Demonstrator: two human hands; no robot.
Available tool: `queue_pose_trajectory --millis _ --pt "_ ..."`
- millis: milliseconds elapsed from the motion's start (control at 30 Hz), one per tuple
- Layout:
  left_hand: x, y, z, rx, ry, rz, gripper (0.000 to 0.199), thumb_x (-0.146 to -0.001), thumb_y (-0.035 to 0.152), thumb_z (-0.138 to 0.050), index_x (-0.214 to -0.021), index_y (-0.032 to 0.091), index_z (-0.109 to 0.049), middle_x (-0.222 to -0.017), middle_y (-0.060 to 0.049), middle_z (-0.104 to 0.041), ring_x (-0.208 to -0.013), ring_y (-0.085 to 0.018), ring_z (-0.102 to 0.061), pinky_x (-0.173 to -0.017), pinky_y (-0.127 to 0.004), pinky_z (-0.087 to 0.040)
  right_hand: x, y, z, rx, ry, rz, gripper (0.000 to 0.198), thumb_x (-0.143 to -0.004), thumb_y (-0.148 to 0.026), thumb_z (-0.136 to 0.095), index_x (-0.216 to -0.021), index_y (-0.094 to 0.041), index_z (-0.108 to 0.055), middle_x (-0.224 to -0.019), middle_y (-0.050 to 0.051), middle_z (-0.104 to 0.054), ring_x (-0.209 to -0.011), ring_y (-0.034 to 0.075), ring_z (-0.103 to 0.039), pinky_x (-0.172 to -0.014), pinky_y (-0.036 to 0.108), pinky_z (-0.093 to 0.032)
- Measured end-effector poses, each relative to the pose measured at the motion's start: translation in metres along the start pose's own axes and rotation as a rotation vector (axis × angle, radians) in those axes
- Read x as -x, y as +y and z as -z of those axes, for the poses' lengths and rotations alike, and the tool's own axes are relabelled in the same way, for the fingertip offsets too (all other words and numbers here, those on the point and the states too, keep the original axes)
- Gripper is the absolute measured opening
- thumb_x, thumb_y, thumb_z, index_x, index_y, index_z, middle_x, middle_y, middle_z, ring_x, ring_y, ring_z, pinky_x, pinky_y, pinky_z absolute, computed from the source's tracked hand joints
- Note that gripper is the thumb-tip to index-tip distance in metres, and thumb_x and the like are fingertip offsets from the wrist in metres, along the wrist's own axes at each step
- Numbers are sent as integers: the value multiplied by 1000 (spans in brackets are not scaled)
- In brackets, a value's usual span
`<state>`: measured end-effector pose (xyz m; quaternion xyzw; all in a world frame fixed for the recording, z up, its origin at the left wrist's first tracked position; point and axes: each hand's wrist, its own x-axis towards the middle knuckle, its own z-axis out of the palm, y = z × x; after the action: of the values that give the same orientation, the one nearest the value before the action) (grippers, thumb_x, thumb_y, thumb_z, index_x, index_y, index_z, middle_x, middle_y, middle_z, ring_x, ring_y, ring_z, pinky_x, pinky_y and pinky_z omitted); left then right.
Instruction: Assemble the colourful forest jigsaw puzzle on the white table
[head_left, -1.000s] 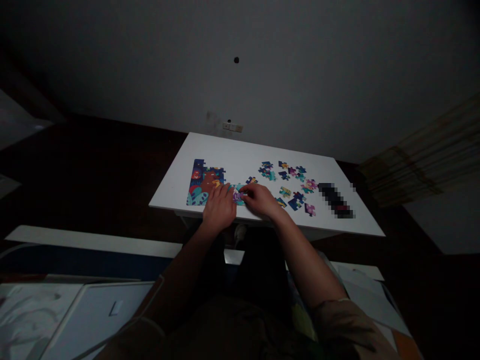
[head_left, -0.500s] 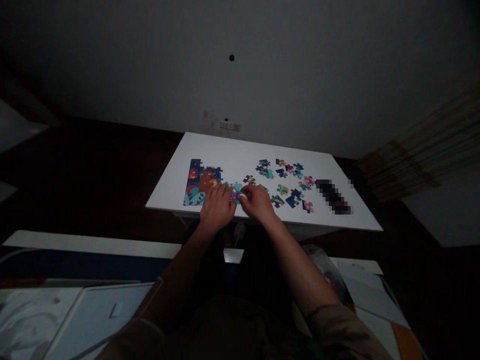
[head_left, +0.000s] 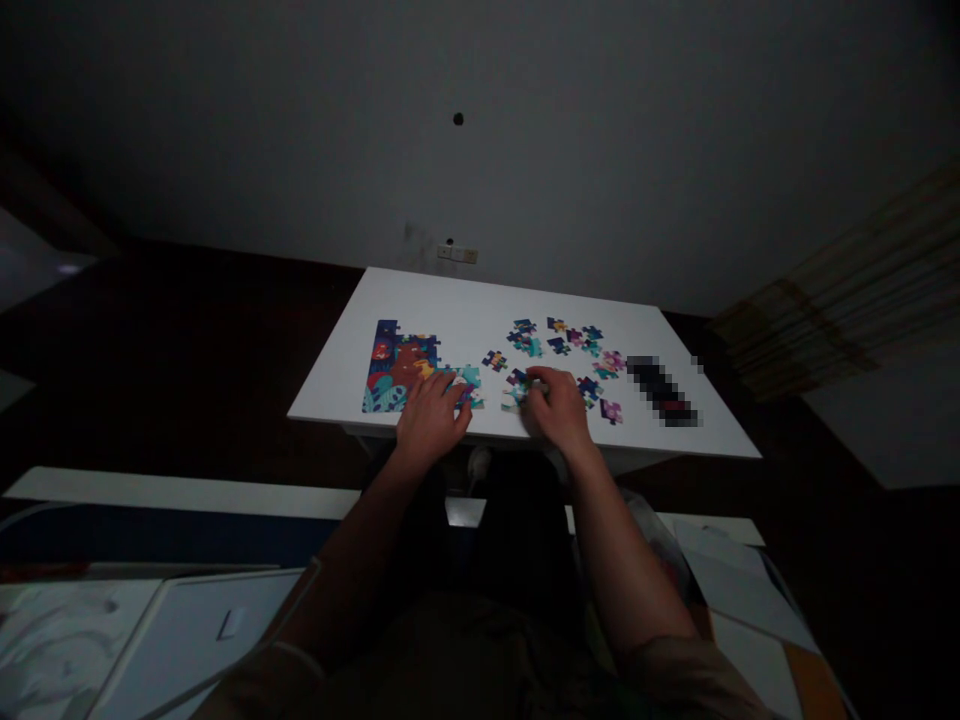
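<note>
My left hand [head_left: 431, 415] lies fingers spread on the lower right part of a joined jigsaw puzzle [head_left: 386, 390], which has a brown bear on it. Part of the puzzle's lower edge is hidden under that hand. To the right, my right hand [head_left: 561, 408] hovers low over loose puzzle pieces, with its fingers bent and a gap between thumb and forefinger. A teal and dark piece [head_left: 514, 395] shows just left of its thumb. One loose piece [head_left: 494, 360] lies between the two hands, farther back.
More loose pieces [head_left: 525, 338] lie scattered over the right half of the white table [head_left: 465, 300]. A pixelated dark object [head_left: 664, 390] rests near the table's right end. Behind the table stands a wall with sockets [head_left: 457, 254].
My right hand has moved right, away from the joined puzzle's edge and over the loose pieces. The puzzle's right edge is now uncovered. My left hand stays on the puzzle.
</note>
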<state>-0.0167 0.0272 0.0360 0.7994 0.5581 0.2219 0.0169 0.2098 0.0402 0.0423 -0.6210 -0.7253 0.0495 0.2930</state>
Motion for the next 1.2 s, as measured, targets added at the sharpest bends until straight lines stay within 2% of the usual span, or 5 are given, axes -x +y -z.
queue_pose_trajectory --millis 133,300,533,767,1200 --pt "-1 -2 -3 12 -20 -11 35 -93 34 -44 -125 31 -58 -139 -2 -51 -131 -25 -41 -113 -49 -27 11 21 14 111 -55 43 39 -82 -31 -54 -119 -20 -60 -121 11 -58 -118 31 -46 -103 45 -35" --pt "-2 -1 -4 32 -18 -10 35 -92 36 -45 -124 31 -59 -139 -2 -50 -131 -25 -40 -112 -48 -28 15 16 11 159 -171 125 48 -79 -47 -62 -120 -23 -61 -127 11 -53 -120 33 -42 -103 49 -32" --pt "-1 0 -1 29 -26 -25 36 -91 36 -46 -125 32 -59 -140 -2 -50 -132 -26 -40 -112 -49 -28 8 8 2 135 -214 126 35 -81 -38 -62 -112 -22 -63 -119 12 -54 -115 31 -43 -101 47 -33" --pt "-1 -1 -3 36 -17 -36 37 -90 36 -47 -125 31 -58 -140 -3 -50 -131 -26 -40 -112 -49 -28 4 4 1 149 -247 155 49 -80 -44 -63 -125 -25 -58 -126 12 -50 -118 33 -39 -99 49 -32" --pt "0 -2 -3 27 -15 -38 37 -91 36 -47 -126 31 -57 -140 -3 -50 -131 -26 -40 -112 -50 -27 -3 -8 -7 98 -356 190 41 -82 -37 -63 -120 -23 -56 -125 11 -48 -118 29 -38 -100 42 -33"
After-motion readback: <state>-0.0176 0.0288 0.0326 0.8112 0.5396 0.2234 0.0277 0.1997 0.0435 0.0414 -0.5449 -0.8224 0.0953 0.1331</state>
